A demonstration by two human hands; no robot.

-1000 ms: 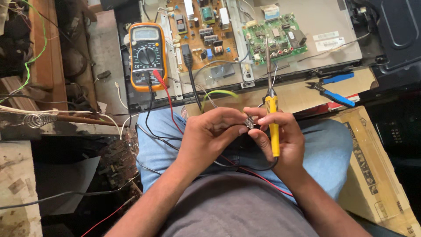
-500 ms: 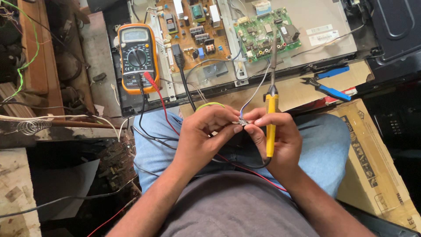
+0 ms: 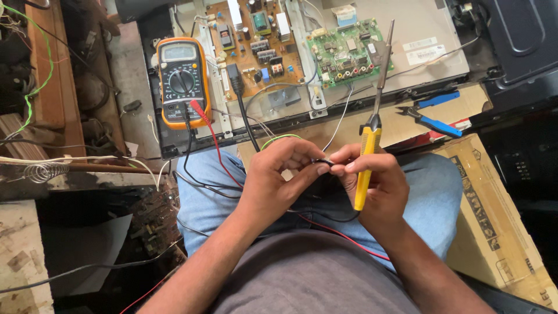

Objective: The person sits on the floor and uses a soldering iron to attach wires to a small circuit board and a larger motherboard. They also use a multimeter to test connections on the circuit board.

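Nearest, at lower centre of the frame, both forearms rise from a grey shirt over blue-jeaned knees. The left hand (image 3: 279, 174) curls closed, its fingertips (image 3: 318, 168) pinching a small dark wire end (image 3: 325, 163) at mid-frame. The right hand (image 3: 378, 186) meets it from the right, thumb and forefinger pressed on the same wire end, so the piece sits right between the two sets of fingertips and is mostly hidden by them. The remaining right fingers wrap a yellow-handled soldering iron (image 3: 367, 154), held nearly upright, its metal shaft reaching toward the upper part of the frame. A thin red lead (image 3: 343, 235) and black leads trail across the lap below the hands.

Right of the knees lies a brown cardboard box (image 3: 494, 215). Beyond the hands, at right of centre, blue-handled cutting pliers (image 3: 433, 113) rest on a cardboard sheet. At upper left sits an orange-cased multimeter with a round dial (image 3: 182, 81), red and black probes plugged in. Farthest, along the top, a brown power circuit board (image 3: 256, 38) and a green circuit board (image 3: 346, 52) lie on a grey metal panel (image 3: 430, 29).
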